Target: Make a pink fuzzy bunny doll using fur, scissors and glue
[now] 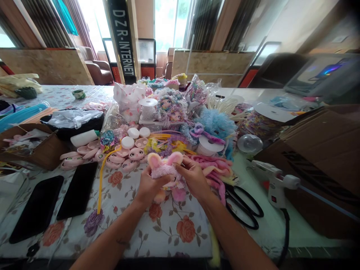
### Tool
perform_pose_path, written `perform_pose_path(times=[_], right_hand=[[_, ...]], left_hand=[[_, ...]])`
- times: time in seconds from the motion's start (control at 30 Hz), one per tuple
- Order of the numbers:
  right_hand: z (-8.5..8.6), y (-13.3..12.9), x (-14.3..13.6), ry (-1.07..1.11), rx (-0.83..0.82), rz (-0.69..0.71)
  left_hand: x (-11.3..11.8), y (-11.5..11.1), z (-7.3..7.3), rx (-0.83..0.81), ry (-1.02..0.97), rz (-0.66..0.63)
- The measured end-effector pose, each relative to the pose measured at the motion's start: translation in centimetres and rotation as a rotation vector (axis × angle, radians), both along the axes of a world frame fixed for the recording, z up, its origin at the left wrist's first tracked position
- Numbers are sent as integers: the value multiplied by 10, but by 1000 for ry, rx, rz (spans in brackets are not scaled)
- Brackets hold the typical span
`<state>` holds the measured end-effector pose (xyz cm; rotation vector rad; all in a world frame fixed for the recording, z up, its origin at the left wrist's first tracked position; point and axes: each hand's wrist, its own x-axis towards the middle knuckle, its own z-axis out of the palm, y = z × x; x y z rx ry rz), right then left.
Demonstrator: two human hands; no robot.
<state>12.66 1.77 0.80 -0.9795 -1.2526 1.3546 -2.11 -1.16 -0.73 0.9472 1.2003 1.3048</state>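
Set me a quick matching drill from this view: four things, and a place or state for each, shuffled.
1. fuzzy eared doll
2. glue gun
3. scissors
4. long yellow strip

A. lower end over a printed purple flower
B. black handles, right of the right hand
C. held between left hand and right hand
D. white, beside the large cardboard box

Pairs: 1-C, 2-D, 3-B, 4-A

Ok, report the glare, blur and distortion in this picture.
In the head view, a background window glares nearly white; in the head view, the cardboard box at right looks stretched and soft; in the head view, the fluffy toy, left hand and right hand look clearer than the frame's edges.
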Motion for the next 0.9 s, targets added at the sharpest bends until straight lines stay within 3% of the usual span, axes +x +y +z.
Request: perform_pose_path(times=[0.17, 0.33, 0.5, 0.67, 0.77, 0.9], right_hand=[[10, 0, -5, -24, 0, -5], [21, -4, -8, -50, 103, -14], [25, -8, 4, -140, 277, 17], [33, -17, 25, -396, 440, 30], [36, -21, 34, -505, 594, 32], [39, -23, 37, -528, 788, 44]], left_hand=[[-8, 5, 4, 63, 72, -6], [-18, 5, 11, 155, 225, -12], [-27, 6, 7, 501, 562, 64], [-32, 7, 10, 898, 828, 113], [-33, 5, 15, 994, 849, 124], [-33, 4, 17, 997, 815, 106]])
